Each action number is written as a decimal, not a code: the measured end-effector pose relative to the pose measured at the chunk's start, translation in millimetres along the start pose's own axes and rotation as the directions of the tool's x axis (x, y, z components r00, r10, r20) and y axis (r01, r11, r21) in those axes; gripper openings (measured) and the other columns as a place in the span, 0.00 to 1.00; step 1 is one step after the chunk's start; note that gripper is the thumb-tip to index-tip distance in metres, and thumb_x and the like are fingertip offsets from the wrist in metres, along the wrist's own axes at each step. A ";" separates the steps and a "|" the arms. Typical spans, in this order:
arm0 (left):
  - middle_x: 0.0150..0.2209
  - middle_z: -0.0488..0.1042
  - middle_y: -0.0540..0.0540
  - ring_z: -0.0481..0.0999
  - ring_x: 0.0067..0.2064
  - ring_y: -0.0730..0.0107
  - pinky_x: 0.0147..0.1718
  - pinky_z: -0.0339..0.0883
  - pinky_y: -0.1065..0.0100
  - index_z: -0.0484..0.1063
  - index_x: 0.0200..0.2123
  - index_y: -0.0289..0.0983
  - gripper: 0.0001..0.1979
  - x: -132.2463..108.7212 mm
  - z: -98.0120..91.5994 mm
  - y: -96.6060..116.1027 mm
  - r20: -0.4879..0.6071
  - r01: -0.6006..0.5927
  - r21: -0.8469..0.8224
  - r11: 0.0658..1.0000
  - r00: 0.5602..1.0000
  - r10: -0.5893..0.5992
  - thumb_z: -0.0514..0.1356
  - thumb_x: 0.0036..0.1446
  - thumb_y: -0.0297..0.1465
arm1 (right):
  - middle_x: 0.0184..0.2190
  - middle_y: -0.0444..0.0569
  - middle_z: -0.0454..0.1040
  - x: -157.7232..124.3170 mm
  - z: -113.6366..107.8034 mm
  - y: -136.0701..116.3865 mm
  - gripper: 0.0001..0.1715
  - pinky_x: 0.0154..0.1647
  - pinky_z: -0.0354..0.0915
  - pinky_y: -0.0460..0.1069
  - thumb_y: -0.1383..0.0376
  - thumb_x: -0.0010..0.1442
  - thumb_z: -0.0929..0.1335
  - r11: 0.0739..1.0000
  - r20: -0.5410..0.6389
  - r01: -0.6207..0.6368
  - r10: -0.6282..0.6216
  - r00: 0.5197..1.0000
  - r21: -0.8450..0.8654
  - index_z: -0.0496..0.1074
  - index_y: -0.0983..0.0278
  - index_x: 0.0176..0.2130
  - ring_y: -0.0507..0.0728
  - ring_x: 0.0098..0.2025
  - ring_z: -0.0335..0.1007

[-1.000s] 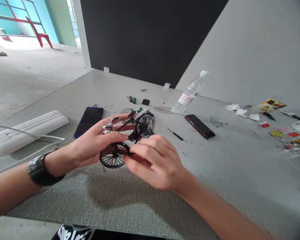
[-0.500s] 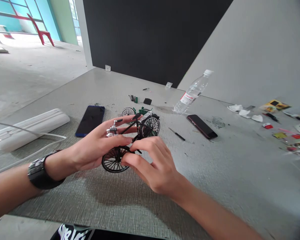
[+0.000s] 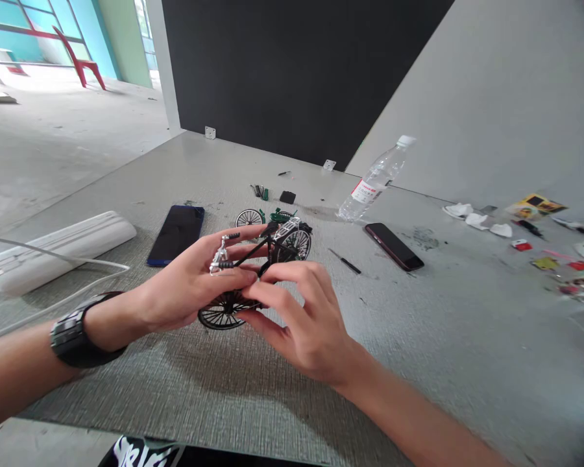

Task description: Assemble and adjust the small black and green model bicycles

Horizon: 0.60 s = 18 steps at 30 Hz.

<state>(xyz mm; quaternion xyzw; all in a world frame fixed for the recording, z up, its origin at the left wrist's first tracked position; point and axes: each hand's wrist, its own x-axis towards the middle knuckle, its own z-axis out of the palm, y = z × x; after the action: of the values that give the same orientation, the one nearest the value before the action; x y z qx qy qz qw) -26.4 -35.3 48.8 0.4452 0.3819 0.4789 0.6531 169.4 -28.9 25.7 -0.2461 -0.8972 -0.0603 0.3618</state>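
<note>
A black model bicycle (image 3: 257, 249) with silver handlebars and a silver rear rack is held above the table between my two hands. My left hand (image 3: 199, 279) is closed round its frame, the thumb across the front and the fingers behind. At the near side, my right hand (image 3: 302, 311) pinches around the front wheel (image 3: 224, 312) and the lower frame; the fingertips partly hide what they grip. Behind the bicycle lie green bicycle parts (image 3: 283, 215) and a loose spoked wheel (image 3: 248, 218) on the table.
A blue-edged phone (image 3: 176, 235) and a white power strip (image 3: 63, 250) with a cable lie left. To the right are a small screwdriver (image 3: 345, 261), a dark phone (image 3: 394, 246) and an upright plastic bottle (image 3: 374, 180). Small coloured packets (image 3: 545, 263) lie far right.
The bicycle has tipped slightly in my hands, its handlebars turning more upright. My right fingers have shifted their pinch near the front wheel, now covering more of it.
</note>
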 end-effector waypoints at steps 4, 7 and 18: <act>0.53 0.80 0.43 0.77 0.57 0.51 0.53 0.74 0.54 0.72 0.59 0.43 0.27 -1.2 -1.9 2.0 0.050 -0.053 0.077 0.996 0.998 0.049 0.67 0.57 0.26 | 0.59 0.59 0.66 3.5 -2.3 1.4 0.37 0.60 0.63 0.66 0.51 0.62 0.72 0.991 -0.072 -0.118 0.114 0.991 -0.060 0.63 0.61 0.64 0.69 0.63 0.61; 0.53 0.80 0.42 0.76 0.59 0.48 0.51 0.75 0.55 0.73 0.59 0.43 0.25 -1.9 -1.8 5.5 0.125 -0.086 0.153 0.984 0.990 0.067 0.67 0.58 0.26 | 0.68 0.62 0.55 8.5 -5.3 2.1 0.52 0.63 0.58 0.74 0.45 0.59 0.72 0.980 -0.037 -0.154 0.151 0.988 -0.126 0.53 0.61 0.70 0.78 0.71 0.47; 0.59 0.76 0.43 0.74 0.62 0.48 0.59 0.69 0.50 0.73 0.61 0.46 0.27 -1.9 2.5 3.4 0.282 -0.202 0.375 0.905 0.954 0.096 0.63 0.59 0.22 | 0.62 0.62 0.65 -0.1 -5.4 1.3 0.50 0.66 0.55 0.71 0.48 0.62 0.70 0.982 0.073 -0.148 0.157 0.985 -0.113 0.50 0.65 0.71 0.71 0.64 0.60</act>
<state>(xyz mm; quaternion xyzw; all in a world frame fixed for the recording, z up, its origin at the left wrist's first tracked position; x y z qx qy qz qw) -25.5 -37.1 52.9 0.6555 0.3481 0.3778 0.5535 173.4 -29.4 29.5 -0.3356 -0.8852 -0.0702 0.3145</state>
